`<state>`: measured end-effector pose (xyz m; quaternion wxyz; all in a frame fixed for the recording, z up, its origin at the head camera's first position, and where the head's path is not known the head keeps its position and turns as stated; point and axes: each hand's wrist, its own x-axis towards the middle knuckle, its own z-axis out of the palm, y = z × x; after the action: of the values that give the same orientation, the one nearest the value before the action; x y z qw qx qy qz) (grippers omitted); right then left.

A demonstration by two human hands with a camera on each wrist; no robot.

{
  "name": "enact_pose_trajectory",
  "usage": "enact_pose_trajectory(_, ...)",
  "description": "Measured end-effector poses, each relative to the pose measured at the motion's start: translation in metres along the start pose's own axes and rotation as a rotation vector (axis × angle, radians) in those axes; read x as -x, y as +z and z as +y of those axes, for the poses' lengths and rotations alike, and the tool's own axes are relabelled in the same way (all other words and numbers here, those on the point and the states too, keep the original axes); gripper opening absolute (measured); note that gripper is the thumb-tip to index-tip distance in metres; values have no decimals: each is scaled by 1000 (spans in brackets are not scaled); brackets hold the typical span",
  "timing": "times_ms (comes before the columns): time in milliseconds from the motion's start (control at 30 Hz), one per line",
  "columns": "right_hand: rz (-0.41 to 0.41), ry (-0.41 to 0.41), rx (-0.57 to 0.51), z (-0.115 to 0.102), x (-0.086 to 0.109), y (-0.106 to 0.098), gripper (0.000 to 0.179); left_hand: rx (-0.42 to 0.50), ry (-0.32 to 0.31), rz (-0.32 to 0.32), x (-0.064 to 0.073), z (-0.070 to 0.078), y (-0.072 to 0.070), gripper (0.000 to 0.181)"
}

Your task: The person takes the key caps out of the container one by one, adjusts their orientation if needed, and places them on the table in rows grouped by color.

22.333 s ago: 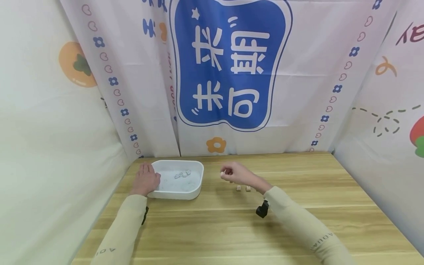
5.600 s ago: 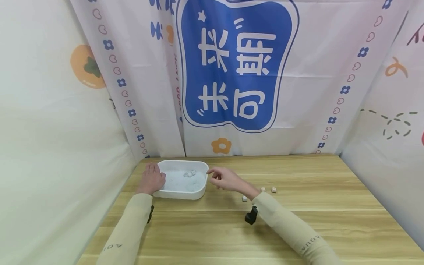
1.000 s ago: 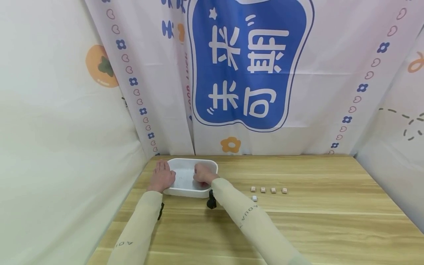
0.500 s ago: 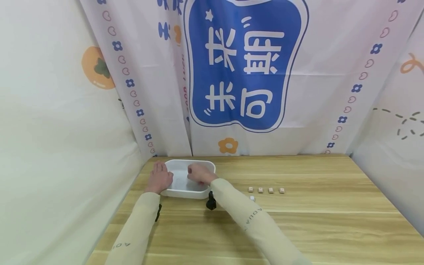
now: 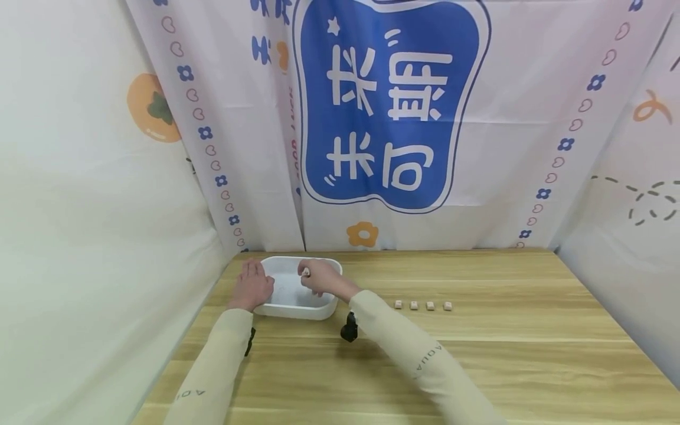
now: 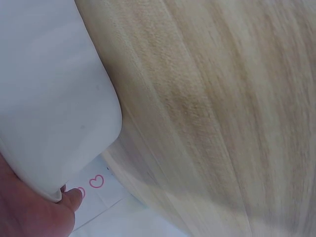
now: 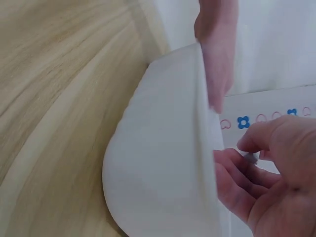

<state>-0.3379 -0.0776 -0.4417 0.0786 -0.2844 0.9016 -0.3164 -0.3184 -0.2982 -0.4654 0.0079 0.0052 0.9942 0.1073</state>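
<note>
My left hand (image 5: 252,285) holds the left rim of a white plastic basin (image 5: 297,311), thumb inside and fingers outside. In the left wrist view, the thumb (image 6: 74,198) shows at the basin's rim. Over the basin's inside, my right hand (image 5: 325,278) pinches a small keycap (image 5: 306,272) between thumb and fingers. That keycap (image 7: 252,158) looks greyish in the right wrist view, mostly covered by the fingers. To the right of the basin, several pale keycaps (image 5: 414,305) lie in a short row on the table. The basin's floor is partly hidden by my right hand.
The wood-grain table (image 5: 297,378) has printed cloth walls at the back and both sides. A black wrist camera (image 5: 349,328) hangs beneath my right wrist, close to the basin's front right corner. The right sleeve (image 5: 414,348) crosses the table before the keycap row.
My right hand has reached down in the basin and risen slightly, a keycap now visible in its pinch. The white keycap before the row is now hidden by the sleeve. The left hand stays put.
</note>
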Motion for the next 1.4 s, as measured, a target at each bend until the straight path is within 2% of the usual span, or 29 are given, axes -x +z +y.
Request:
enact_pose_trajectory(300, 30, -73, -134, 14, 18, -20, 26, -2, 3, -21, -1, 0, -3, 69)
enact_pose_trajectory(433, 44, -59, -158, 20, 28, -29, 24, 6, 2, -29, 0, 0, -4, 69)
enact_pose_trajectory(700, 72, -61, -168, 33, 51, -45, 25, 0, 17, -4, 4, -3, -1, 68)
enact_pose_trajectory(1200, 106, -82, -257, 74, 88, -63, 29, -12, 27, 11, -3, -8, 6, 70)
enact_pose_trajectory(1400, 101, -58, -282, 87, 105, -72, 28, -10, 34, 10, -7, -7, 5, 69)
